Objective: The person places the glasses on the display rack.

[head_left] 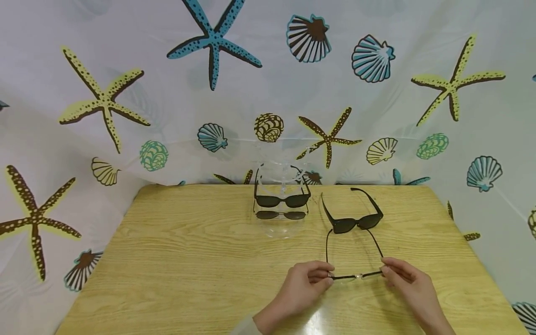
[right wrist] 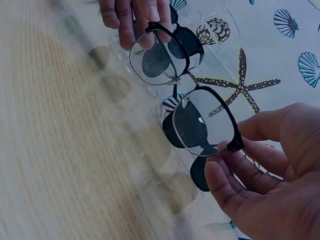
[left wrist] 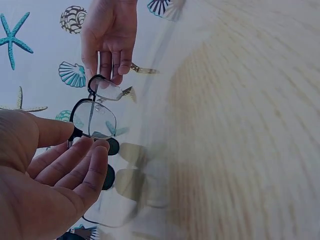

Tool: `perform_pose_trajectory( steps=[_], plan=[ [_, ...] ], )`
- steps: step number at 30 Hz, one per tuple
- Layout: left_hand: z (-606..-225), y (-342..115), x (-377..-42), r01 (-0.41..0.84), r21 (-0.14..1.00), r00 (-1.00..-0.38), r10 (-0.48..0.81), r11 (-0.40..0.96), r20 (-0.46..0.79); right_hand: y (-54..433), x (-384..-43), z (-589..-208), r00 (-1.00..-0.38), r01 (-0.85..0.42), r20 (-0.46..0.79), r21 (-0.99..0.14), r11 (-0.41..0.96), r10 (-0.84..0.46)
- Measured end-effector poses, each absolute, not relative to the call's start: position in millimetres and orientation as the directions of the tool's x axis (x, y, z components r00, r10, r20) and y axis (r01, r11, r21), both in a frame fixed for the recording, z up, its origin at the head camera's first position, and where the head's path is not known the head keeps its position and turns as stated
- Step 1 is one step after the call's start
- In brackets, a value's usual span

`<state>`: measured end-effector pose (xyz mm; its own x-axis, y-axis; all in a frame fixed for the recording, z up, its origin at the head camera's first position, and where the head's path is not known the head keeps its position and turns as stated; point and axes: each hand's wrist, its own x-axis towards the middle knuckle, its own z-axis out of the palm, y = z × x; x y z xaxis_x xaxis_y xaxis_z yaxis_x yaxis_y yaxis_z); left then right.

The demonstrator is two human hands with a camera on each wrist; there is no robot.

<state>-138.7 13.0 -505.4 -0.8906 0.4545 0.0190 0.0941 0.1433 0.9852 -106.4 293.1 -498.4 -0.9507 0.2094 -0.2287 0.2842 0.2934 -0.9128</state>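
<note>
A pair of clear-lensed eyeglasses (head_left: pixel 344 278) with black browlines is held low over the wooden table, temples pointing away from me. My left hand (head_left: pixel 302 284) pinches its left front corner between thumb and fingers. At the opposite corner, by the hinge, my right hand (head_left: pixel 412 284) pinches with thumb and fingertips. The right wrist view shows the clear lenses and dark upper rim (right wrist: pixel 227 104) close up. Just beyond the temple tips sits a pair of black sunglasses (head_left: pixel 370 221), its temples unfolded toward the back.
Left of these, a transparent display stand (head_left: pixel 283 186) carries black thick-framed sunglasses (head_left: pixel 268 201) above thin-framed sunglasses (head_left: pixel 294 215). The wooden table (head_left: pixel 176 251) stretches off to the left. A white cloth (head_left: pixel 259 88) printed with starfish and shells hangs behind and along both sides.
</note>
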Motion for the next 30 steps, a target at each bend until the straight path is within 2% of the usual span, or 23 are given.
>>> perform_pose_trajectory(
  steps=[19, 30],
  plan=[
    [-481.6, -16.4, -138.7, 0.140, 0.984, -0.916, 0.392, 0.113, 0.085, 271.9, -110.6, -472.6, -0.977, 0.199, -0.165, -0.936, 0.289, 0.137],
    [-457.0, -34.1, -141.9, 0.166, 0.979, -0.920, 0.375, 0.120, 0.110, 259.0, -115.9, -453.8, -0.993, 0.090, -0.062, -0.941, 0.325, 0.096]
  ],
)
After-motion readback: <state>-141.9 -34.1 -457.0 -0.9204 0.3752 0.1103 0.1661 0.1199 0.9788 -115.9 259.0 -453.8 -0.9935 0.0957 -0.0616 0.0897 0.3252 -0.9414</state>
